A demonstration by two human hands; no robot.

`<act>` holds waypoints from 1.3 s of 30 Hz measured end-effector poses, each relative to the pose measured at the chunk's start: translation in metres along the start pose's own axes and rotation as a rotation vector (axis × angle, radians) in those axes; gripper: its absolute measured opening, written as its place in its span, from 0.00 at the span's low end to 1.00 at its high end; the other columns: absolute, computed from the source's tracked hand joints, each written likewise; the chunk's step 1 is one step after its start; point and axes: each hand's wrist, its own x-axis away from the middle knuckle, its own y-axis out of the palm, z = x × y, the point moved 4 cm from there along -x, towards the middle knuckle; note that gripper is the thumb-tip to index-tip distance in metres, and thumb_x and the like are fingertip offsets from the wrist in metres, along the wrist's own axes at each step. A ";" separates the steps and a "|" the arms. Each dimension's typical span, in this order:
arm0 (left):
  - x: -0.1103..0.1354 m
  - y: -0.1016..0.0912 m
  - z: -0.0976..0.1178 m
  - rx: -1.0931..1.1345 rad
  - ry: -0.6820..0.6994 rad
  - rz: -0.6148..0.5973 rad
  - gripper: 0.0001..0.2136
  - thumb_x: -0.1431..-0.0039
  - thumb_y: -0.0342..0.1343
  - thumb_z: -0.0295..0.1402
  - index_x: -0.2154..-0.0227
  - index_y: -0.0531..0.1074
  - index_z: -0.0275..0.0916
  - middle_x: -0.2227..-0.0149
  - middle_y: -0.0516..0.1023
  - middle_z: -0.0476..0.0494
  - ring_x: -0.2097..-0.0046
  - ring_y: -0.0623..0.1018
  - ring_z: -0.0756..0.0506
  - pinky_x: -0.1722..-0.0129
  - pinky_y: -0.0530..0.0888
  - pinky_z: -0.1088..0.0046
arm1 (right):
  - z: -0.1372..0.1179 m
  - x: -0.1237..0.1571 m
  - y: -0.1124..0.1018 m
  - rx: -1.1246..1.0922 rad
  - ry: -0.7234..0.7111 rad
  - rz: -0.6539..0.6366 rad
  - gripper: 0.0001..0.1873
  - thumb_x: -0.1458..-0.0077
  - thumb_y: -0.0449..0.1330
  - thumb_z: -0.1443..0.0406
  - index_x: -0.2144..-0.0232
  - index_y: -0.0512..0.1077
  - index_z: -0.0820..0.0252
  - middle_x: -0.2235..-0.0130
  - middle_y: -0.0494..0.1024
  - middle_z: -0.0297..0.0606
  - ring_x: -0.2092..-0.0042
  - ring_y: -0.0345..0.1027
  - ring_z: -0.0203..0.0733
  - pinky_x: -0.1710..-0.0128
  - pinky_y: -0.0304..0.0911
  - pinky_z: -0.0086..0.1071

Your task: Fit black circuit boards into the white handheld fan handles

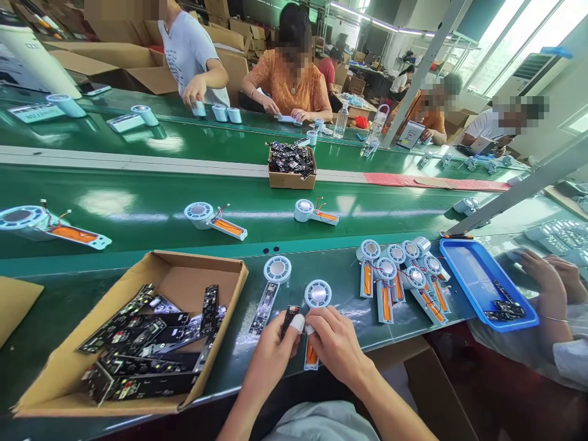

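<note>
My left hand [271, 352] pinches a small black circuit board [290, 315] between a taped thumb and fingers. My right hand [337, 343] is closed over the handle of a white fan housing [316, 295] with an orange battery [311, 355], lying on the green bench. Both hands meet over that housing. Just left lies another white fan housing [275, 272] with a board fitted in its handle. A cardboard box [68, 361] of several black circuit boards stands at my left.
Several assembled housings [399, 275] lie piled to the right beside a blue tray [478, 275]. More fan housings [214, 220] ride the green conveyor. A small box of boards [291, 166] sits mid-belt. A neighbour's hands [546, 275] work at right; other people sit opposite.
</note>
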 end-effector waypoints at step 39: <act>0.017 0.003 -0.010 -0.689 0.472 0.146 0.15 0.36 0.40 0.31 0.61 0.74 0.41 0.68 0.82 0.39 0.67 0.83 0.40 0.71 0.72 0.68 | -0.016 -0.014 0.004 0.336 0.048 -0.089 0.15 0.38 0.53 0.77 0.73 0.67 0.56 0.70 0.72 0.40 0.68 0.62 0.46 0.72 0.60 0.37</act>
